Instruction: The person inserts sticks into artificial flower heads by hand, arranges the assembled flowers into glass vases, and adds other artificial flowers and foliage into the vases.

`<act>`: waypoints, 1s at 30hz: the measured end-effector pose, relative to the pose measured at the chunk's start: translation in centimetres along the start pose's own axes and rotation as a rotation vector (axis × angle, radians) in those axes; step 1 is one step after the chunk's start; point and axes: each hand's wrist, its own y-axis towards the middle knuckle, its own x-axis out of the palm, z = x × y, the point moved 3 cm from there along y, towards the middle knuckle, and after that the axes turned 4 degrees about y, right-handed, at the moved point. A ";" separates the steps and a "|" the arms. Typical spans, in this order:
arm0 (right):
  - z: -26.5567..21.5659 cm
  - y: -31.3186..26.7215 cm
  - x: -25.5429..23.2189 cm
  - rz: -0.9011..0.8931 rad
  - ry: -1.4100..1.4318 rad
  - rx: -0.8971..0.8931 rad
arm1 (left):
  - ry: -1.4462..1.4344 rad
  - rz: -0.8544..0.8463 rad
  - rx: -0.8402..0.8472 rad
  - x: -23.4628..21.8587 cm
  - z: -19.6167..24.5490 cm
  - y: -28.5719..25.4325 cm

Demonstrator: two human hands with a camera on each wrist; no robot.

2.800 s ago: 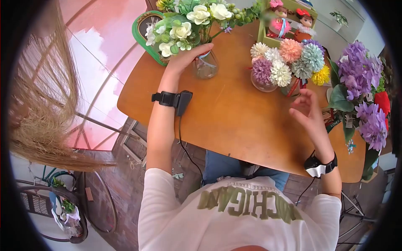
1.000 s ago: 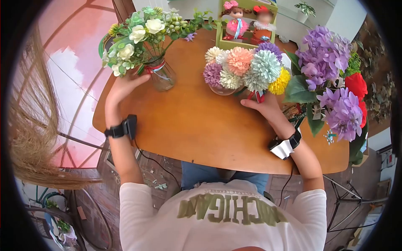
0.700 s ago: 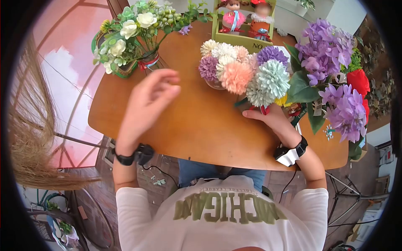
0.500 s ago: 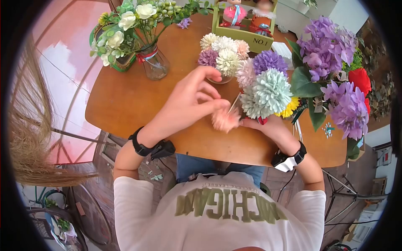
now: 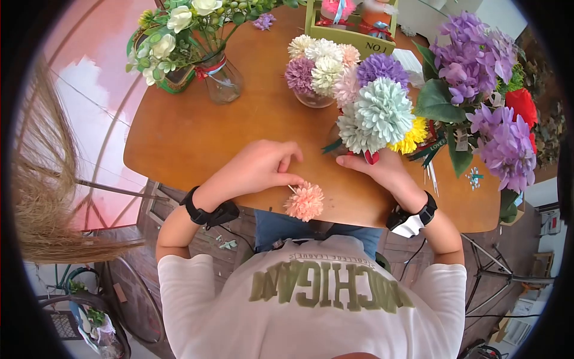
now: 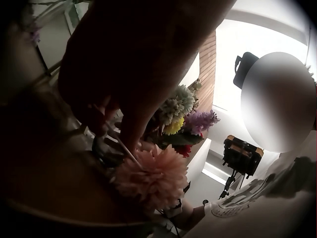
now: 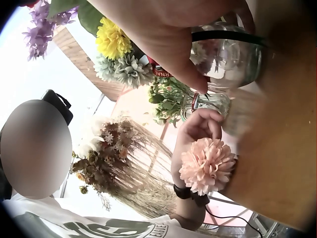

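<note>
In the head view my left hand [image 5: 257, 169] pinches the thin stem of a peach pompom flower [image 5: 305, 201], whose bloom hangs down near the table's front edge. The left wrist view shows its pale stem running from the fingers to the bloom [image 6: 154, 177]. My right hand [image 5: 382, 170] grips a glass jar [image 7: 230, 57] with a dark ribbon, seen in the right wrist view. Pale blue [image 5: 382, 113], purple [image 5: 382, 72] and yellow [image 5: 411, 136] pompoms stand above that hand and hide much of the jar.
A glass vase [image 5: 224, 84] of white flowers stands back left, beside a green frame. Behind the jar is a round vase [image 5: 315, 100] of pompoms, then a green box [image 5: 359, 43] with dolls. Purple flowers [image 5: 499, 149] rise at the right of the wooden table [image 5: 179, 134].
My left hand has left the white-flower vase, come across to the pompoms and drawn the peach flower out toward the front edge. My right hand has moved onto the jar, which is nearer me.
</note>
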 end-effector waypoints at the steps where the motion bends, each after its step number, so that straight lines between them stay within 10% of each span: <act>1: 0.0 0.1 0.0 -0.016 0.010 0.010 | -0.046 -0.018 0.027 0.3 -0.2 -0.1; 3: 0.3 0.4 0.0 -0.017 0.005 0.017 | -0.092 -0.038 0.053 1.3 -1.1 0.0; 5: 0.5 0.3 -0.1 -0.012 -0.002 0.026 | 0.278 0.507 0.453 0.8 -0.3 -0.5; 9: -0.2 0.1 -0.2 -0.009 0.014 0.032 | 0.298 0.515 0.711 0.0 3.2 -2.5; 15: 0.8 1.2 -0.3 0.019 -0.033 -0.309 | 0.406 -0.031 0.697 3.9 1.9 -2.3; 23: -0.8 1.1 -0.4 -0.380 0.254 -0.185 | -0.677 0.538 0.923 -4.7 3.6 -5.0; 30: -0.3 1.9 0.4 -0.314 0.143 -0.287 | -0.743 0.781 0.989 -5.9 6.2 -2.1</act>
